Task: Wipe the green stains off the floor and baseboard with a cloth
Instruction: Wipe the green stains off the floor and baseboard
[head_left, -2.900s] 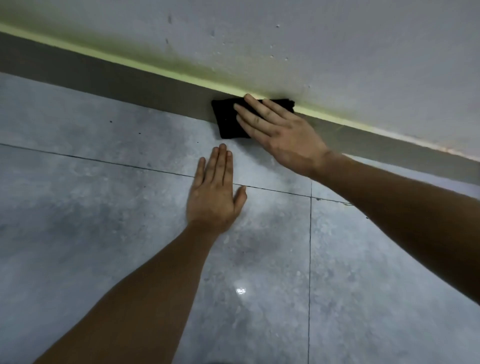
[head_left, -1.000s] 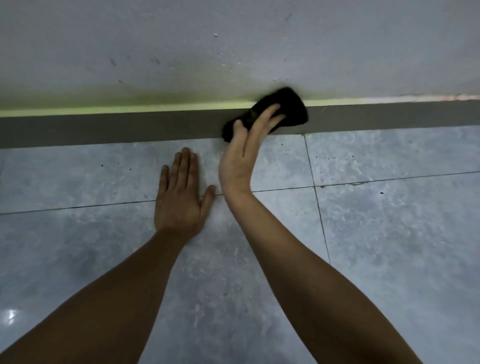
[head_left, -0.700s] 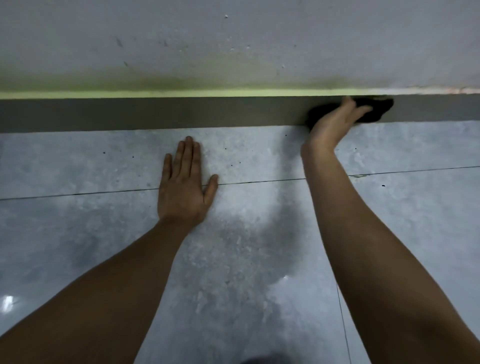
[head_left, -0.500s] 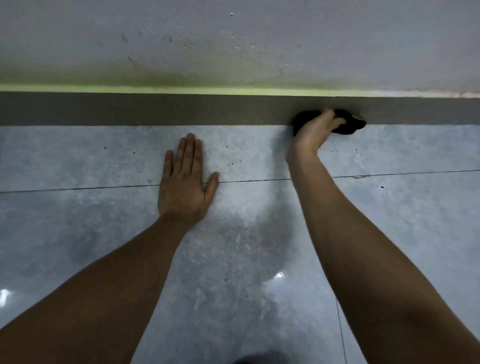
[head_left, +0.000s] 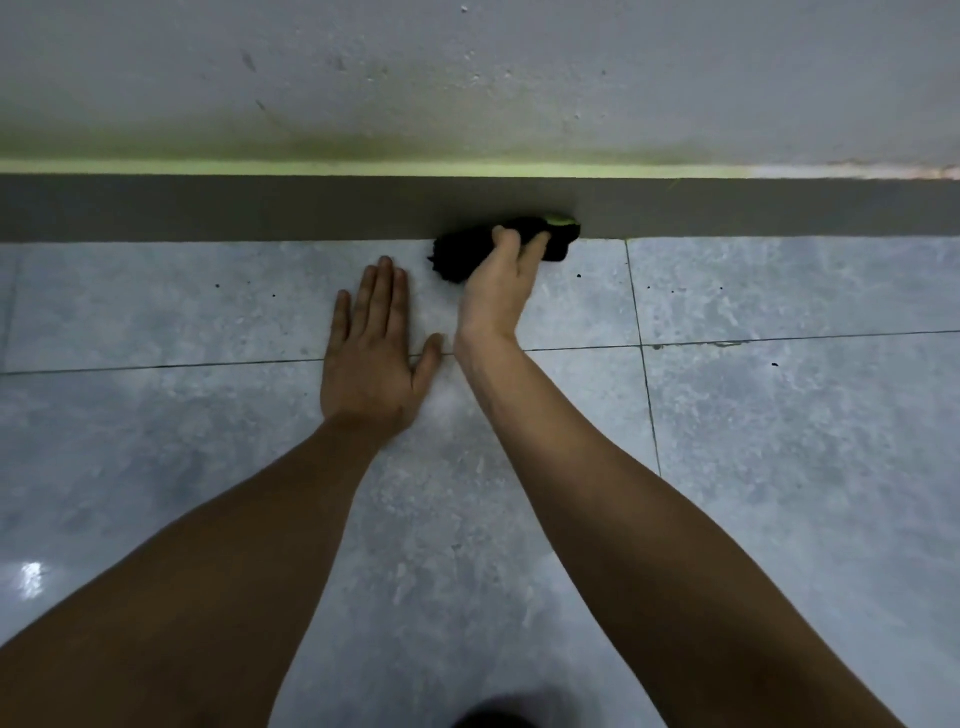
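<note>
My right hand (head_left: 500, 291) grips a bunched black cloth (head_left: 462, 254) and presses it where the grey tiled floor (head_left: 779, 441) meets the dark grey baseboard (head_left: 260, 208). The cloth's far right tip carries a green smear. A bright green line (head_left: 363, 169) runs along the top edge of the baseboard, fading out toward the right. A small green mark (head_left: 627, 239) sits at the baseboard's foot by the tile joint. My left hand (head_left: 371, 358) lies flat on the floor, fingers together, just left of the cloth.
The white wall (head_left: 519, 78) above the baseboard shows a dull greenish-dark smudge. Small dark specks dot the tiles near the baseboard. Dark grout lines cross the floor. A dark shape shows at the bottom edge of the view.
My right hand has dragged the cloth left along the foot of the baseboard and down onto the floor edge, close to my left hand. The left hand stayed planted.
</note>
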